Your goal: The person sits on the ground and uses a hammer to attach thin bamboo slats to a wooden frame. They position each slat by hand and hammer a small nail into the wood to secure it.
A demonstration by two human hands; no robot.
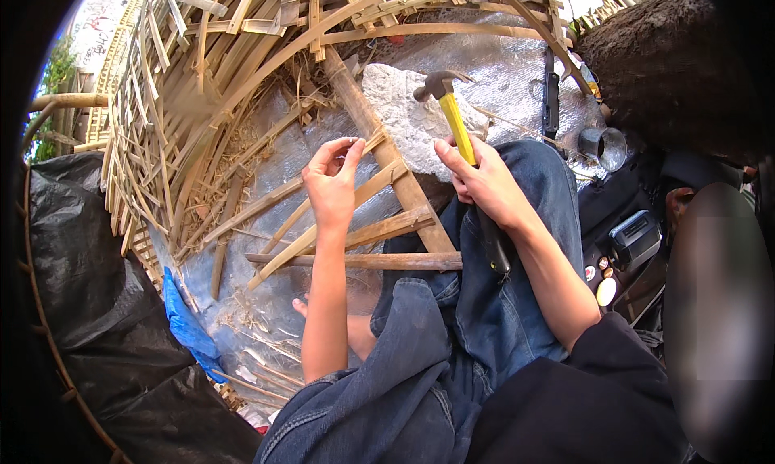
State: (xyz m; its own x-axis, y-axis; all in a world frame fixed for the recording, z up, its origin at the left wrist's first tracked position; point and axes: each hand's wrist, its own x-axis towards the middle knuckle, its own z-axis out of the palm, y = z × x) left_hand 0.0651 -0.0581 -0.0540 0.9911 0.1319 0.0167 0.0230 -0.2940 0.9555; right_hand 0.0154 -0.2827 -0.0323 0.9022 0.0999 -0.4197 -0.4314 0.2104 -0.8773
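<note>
In my right hand (488, 181) is a claw hammer (458, 129) with a yellow and black handle, its head pointing up and away from me. My left hand (333, 177) is raised with thumb and fingertips pinched together; whatever sits between them is too small to name. Just beyond those fingertips lies a long bamboo strip (363, 113), with several shorter slats (367, 194) joined to it and fanning out toward me. A rough pale stone block (400, 101) rests behind the hammer, partly under the long strip.
A large woven bamboo frame (234, 85) curves across the far left. Silver sheeting (500, 68) covers the ground. To the right are a metal cup (604, 148), a dark radio-like box (635, 236) and a thick log (670, 68). Black sheeting (89, 303) and a blue tarp (190, 327) lie left.
</note>
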